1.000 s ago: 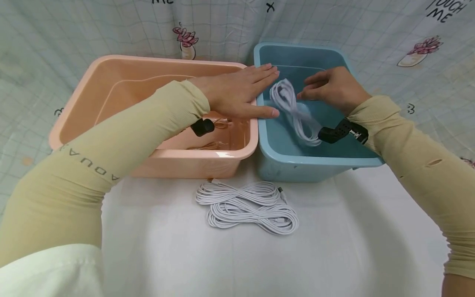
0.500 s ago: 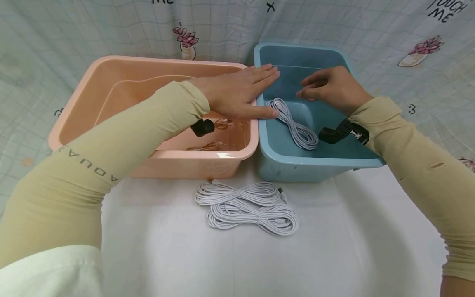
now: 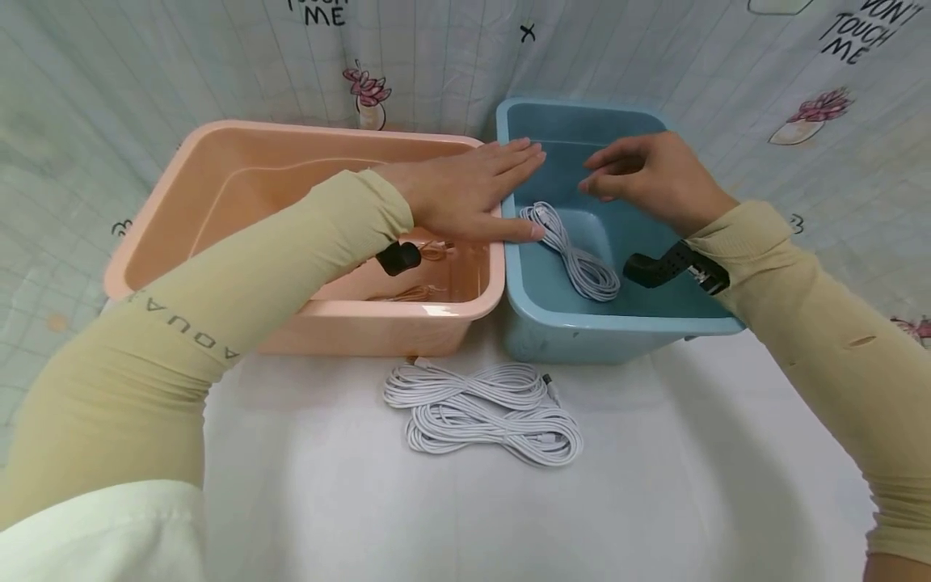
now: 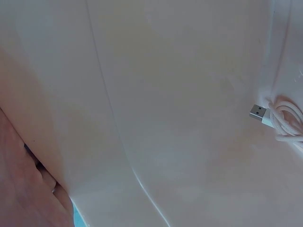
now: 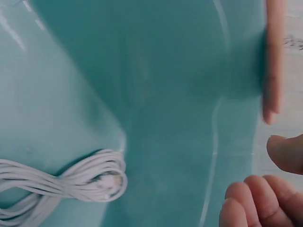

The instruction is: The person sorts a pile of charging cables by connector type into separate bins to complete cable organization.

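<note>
My left hand point(image 3: 465, 190) lies palm down with straight, spread fingers across the side-by-side rims of a peach bin point(image 3: 393, 309) and a blue bin point(image 3: 625, 323). Over the blue bin hovers my right hand point(image 3: 655, 178), its fingers loosely bent and holding nothing. Below it, on the blue bin's floor, lies a coiled white cable point(image 3: 591, 273), also plain in the right wrist view. Two more bundled white cables, an upper one point(image 3: 436, 384) and a lower one point(image 3: 502, 436), lie overlapping on the table before the bins.
Inside the peach bin are coiled cables point(image 3: 403, 293), partly hidden by my left arm; the left wrist view shows one with a USB plug point(image 4: 258, 112). A white cloth point(image 3: 364, 517) covers the table. A printed curtain point(image 3: 436, 56) hangs close behind both bins.
One second ago the white cable was blurred in motion beneath my right hand; now it rests still in the blue bin. Both hands have barely moved, while the head view has shifted slightly.
</note>
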Action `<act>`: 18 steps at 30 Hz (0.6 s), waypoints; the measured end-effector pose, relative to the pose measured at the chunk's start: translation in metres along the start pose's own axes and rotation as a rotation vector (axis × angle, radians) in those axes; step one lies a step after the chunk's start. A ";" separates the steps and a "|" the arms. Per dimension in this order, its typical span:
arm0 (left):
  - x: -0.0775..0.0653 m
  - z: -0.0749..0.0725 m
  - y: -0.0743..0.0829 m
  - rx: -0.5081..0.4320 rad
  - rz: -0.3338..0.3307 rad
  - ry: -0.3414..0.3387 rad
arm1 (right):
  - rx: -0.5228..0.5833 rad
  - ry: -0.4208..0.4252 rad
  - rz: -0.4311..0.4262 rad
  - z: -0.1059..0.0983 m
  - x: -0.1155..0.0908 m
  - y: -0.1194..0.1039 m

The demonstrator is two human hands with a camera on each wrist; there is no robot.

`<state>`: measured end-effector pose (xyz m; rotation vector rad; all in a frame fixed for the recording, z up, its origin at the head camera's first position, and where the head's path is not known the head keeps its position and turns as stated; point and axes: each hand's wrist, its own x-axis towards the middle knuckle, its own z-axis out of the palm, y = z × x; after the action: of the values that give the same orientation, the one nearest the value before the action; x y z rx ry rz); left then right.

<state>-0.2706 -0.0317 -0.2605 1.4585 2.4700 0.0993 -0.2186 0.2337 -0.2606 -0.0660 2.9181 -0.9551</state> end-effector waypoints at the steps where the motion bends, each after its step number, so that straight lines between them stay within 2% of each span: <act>1: 0.000 0.000 0.000 0.002 0.002 0.000 | 0.000 0.011 -0.014 -0.001 -0.003 -0.001; 8: 0.001 0.001 -0.001 0.019 0.007 -0.001 | 0.031 0.071 -0.137 -0.008 -0.025 -0.015; 14: 0.001 0.001 -0.001 0.021 0.005 -0.001 | 0.089 0.067 -0.229 -0.012 -0.044 -0.031; 18: 0.001 0.001 0.000 0.024 0.001 0.003 | 0.087 0.057 -0.285 -0.011 -0.057 -0.041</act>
<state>-0.2712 -0.0308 -0.2615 1.4706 2.4808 0.0726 -0.1622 0.2105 -0.2239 -0.4682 2.9674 -1.1386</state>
